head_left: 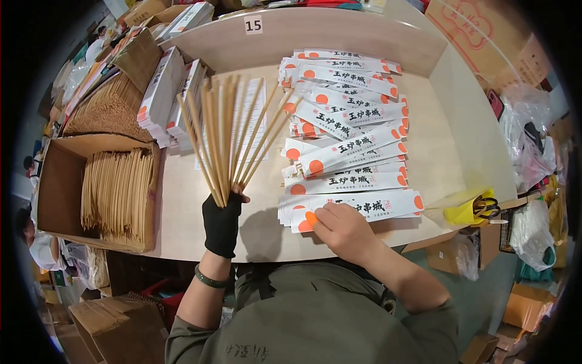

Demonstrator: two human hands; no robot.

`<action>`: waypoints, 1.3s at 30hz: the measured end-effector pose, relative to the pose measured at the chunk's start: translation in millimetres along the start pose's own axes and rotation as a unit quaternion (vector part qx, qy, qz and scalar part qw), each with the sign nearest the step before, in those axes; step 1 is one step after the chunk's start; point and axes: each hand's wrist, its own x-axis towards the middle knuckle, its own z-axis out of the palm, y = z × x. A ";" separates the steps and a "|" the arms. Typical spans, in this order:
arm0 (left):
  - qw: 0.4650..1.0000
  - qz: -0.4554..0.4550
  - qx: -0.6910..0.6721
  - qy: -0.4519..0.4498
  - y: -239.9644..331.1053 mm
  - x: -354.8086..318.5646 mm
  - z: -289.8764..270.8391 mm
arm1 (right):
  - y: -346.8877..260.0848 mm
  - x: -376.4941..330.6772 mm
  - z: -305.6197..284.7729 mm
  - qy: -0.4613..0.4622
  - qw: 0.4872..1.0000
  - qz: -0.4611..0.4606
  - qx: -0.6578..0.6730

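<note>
My left hand (222, 225), in a black fingerless glove with a bracelet at the wrist, is closed round the lower ends of several thin wooden chopsticks (225, 139). They fan out upward over the table, and their tips are blurred. At the table's near edge my right hand (344, 232) is bare but for an orange finger cot (311, 218). Its curled fingers pinch the left part of a white paper chopstick sleeve (397, 205) with orange dots, on top of the nearest sleeves. Beyond it lies a long overlapping pile of sleeves (364, 142); pale stick ends show at some left edges.
At left stands a cardboard box (153, 209) packed with chopsticks; another full box (100, 115) is behind it. Stacks of flat sleeves (162, 91) lie beside them. A printed sheet (259, 115) is under the fanned sticks. Scissors (487, 208) sit in a yellow holder at the right edge.
</note>
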 end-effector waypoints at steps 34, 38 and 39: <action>0.965 0.015 0.257 -0.042 26.6 -26.7 -87.9 | 21.6 18.3 -35.3 0.000 0.860 0.351 0.372; 0.969 0.039 0.224 -0.098 21.5 -17.3 -79.3 | 13.0 28.3 -25.6 0.073 0.980 0.132 0.132; 0.981 0.038 0.162 -0.102 20.5 -14.5 -67.1 | 12.3 38.5 -24.3 0.082 0.993 0.066 0.059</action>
